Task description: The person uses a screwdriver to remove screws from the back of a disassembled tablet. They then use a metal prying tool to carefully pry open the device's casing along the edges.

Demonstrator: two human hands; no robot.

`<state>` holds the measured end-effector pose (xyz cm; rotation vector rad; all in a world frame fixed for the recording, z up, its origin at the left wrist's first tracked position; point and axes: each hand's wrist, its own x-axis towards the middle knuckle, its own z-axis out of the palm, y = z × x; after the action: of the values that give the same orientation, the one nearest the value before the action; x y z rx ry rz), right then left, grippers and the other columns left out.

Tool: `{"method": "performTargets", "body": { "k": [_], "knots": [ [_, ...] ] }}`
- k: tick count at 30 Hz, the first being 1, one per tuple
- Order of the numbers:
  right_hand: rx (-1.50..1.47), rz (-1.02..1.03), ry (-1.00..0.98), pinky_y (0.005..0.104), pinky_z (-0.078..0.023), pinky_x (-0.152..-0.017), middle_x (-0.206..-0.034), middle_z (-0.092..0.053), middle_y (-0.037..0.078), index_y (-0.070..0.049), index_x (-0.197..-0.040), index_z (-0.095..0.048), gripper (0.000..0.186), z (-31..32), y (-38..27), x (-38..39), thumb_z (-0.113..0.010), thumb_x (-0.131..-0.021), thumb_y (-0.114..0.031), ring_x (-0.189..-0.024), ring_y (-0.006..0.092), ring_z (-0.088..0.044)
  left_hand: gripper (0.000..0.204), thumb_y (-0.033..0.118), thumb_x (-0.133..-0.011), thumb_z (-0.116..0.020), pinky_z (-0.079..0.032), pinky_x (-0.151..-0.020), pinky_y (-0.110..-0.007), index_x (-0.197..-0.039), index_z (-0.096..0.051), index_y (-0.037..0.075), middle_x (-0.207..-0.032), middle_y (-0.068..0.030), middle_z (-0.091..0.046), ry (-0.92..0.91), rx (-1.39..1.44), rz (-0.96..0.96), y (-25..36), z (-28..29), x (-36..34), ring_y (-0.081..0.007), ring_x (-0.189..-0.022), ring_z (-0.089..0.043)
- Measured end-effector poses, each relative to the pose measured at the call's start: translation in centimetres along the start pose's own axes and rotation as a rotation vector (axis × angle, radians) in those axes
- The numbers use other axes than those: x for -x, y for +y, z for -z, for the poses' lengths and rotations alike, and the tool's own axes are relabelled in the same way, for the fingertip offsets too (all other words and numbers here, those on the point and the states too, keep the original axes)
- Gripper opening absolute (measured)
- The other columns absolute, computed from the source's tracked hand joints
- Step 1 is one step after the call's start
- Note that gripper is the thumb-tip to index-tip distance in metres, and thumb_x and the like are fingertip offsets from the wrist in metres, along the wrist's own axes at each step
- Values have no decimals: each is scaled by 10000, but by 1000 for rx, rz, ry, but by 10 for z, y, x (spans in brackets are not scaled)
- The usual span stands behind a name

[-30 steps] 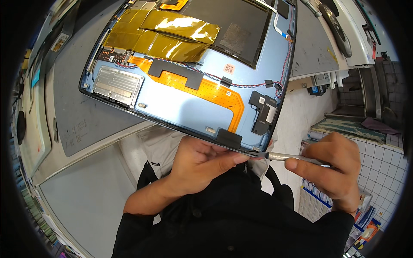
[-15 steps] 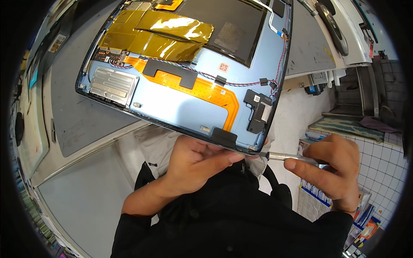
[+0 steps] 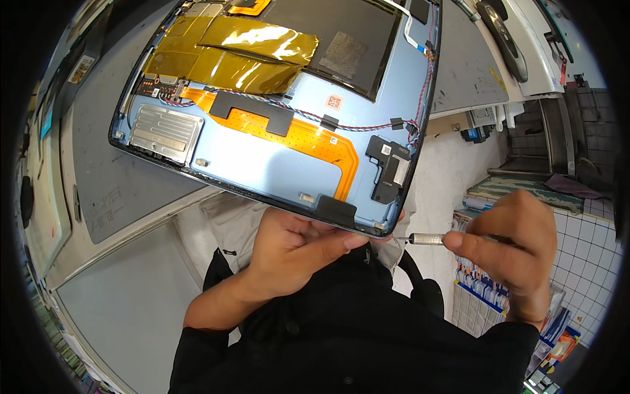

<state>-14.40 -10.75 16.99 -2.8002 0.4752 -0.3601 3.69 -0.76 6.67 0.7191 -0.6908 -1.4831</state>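
An opened tablet [image 3: 246, 157] with a blue inner housing is tilted over the near edge of the workbench. Its near right corner rests in my left hand [image 3: 285, 256], thumb along the rim and fingers underneath, mostly hidden. To the right, my right hand [image 3: 515, 246] grips a slim silver-handled tool [image 3: 426, 240]. The tool points left, its thin tip close to the tablet's corner; I cannot tell whether it touches, nor its exact kind. Inside the tablet lie an orange flex cable [image 3: 282, 131], a black speaker module [image 3: 387, 167], glossy amber tape [image 3: 249, 69] and twisted thin wires [image 3: 308, 116].
A grey mat [image 3: 108, 197] covers the workbench under the tablet. At the upper right lies a dark handheld device [image 3: 502, 43]. Below it, a bench edge and a gridded wall or floor surface [image 3: 577, 256] stand to the right, with packed shelf goods [image 3: 482, 289] lower down.
The tablet and my left hand have shifted slightly left. My right hand has moved a little right and up, and the gap between the tool's handle and the tablet corner has widened.
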Motion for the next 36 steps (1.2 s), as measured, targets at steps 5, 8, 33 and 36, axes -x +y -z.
{"method": "performTargets", "body": {
  "k": [5,8,33,36],
  "knots": [
    [-80,35,19,227,-343,-417,-638,-524,-15,-146,-849,-669,317,-4,12,-3,-666,-534,-108,-530,117,-470,150,43,-802,-532,-502,-735,-396,-844,-510,-100,-939,-248,-564,6,-19,8,0,1,1,-352,-953,-542],
    [-104,50,24,226,-343,-420,-633,-523,-16,-148,-841,-671,307,-6,14,-4,-667,-537,-104,-533,115,-473,167,73,-798,-550,-503,-730,-382,-827,-518,-89,-932,-251,-567,35,-37,28,0,0,2,-348,-937,-552],
    [-113,30,15,220,-337,-401,-636,-517,7,-86,-843,-664,299,-6,7,-13,-658,-543,-84,-519,111,-468,269,-115,-782,-465,-425,-850,-301,-1047,-484,-75,-1046,-168,-543,-81,3,-49,-1,3,-3,-205,-967,-537],
    [-101,24,19,221,-342,-410,-638,-517,5,-92,-840,-664,296,-6,6,-13,-659,-544,-85,-525,111,-470,261,-113,-779,-475,-434,-836,-292,-1036,-492,-74,-1038,-160,-546,-71,-34,-21,0,4,-2,-199,-957,-541]
  ]
}}
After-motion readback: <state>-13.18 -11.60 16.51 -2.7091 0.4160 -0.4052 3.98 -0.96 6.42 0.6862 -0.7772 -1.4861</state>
